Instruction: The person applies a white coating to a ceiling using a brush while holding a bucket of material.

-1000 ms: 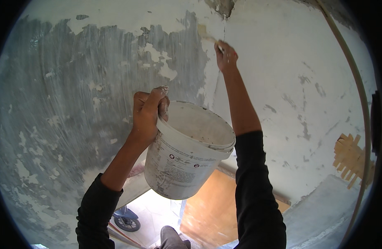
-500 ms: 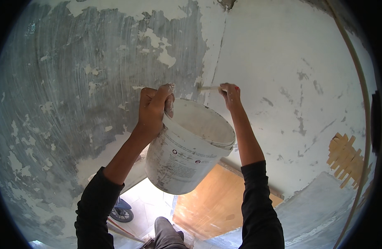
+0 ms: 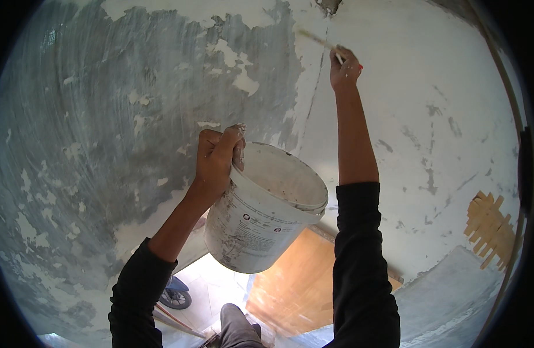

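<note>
My left hand (image 3: 219, 156) grips the rim of a white plastic bucket (image 3: 261, 226), thumb over the edge. Tilted toward me, the bucket shows a stained, pale inside and dirty smears on its outer wall. My right hand (image 3: 345, 68) is raised higher, closed on a thin flat paintbrush (image 3: 318, 39), seen nearly edge-on and slightly blurred. Its tip points left at the wall, near the border between the grey patch and the white surface; whether it touches, I cannot tell. Specks of white stick to both hands.
The wall (image 3: 133, 104) is streaky grey with flaking white patches. A dark crack (image 3: 314, 95) runs down to its right, below a hole (image 3: 329, 6). A hose or cable (image 3: 502, 64) hangs at the right. Below are a wooden board (image 3: 296, 284) and a vehicle wheel (image 3: 175, 297).
My right hand has moved up with the paintbrush, higher along the crack. My left hand and the bucket have stayed nearly in place, while the view has shifted slightly.
</note>
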Motion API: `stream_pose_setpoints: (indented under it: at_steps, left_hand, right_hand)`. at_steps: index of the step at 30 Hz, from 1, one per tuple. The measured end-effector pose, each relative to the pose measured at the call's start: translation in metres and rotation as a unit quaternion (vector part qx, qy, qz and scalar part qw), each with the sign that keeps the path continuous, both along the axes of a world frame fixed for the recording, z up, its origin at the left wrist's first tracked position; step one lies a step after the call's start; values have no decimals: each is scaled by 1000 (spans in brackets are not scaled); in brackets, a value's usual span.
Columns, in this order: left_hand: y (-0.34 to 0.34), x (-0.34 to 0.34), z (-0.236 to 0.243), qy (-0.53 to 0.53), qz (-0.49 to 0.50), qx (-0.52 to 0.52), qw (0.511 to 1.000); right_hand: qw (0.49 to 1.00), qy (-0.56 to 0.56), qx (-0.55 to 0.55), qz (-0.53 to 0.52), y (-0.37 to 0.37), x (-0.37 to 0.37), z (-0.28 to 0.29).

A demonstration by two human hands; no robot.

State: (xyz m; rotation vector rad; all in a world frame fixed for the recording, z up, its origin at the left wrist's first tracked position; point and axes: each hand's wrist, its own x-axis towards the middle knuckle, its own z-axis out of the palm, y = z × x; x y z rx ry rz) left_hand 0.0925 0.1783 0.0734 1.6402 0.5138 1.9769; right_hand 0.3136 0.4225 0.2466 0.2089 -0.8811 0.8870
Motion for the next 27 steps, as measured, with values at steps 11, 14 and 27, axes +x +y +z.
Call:
stream_pose_setpoints:
  at_steps: [11,14,27]
  left_hand:
    - [-3,0,-20,14,14,-43,999]
    - [-1,-1,-29,33,0,-32,999]
    - [-2,5,-45,34,21,-53,998]
  right_hand:
    - [985,-126,-88,-80,19,10,-224]
    - [965,-166,-178,-97,6,21,-262]
    - [967,-166,-118,-152,29,5,-216]
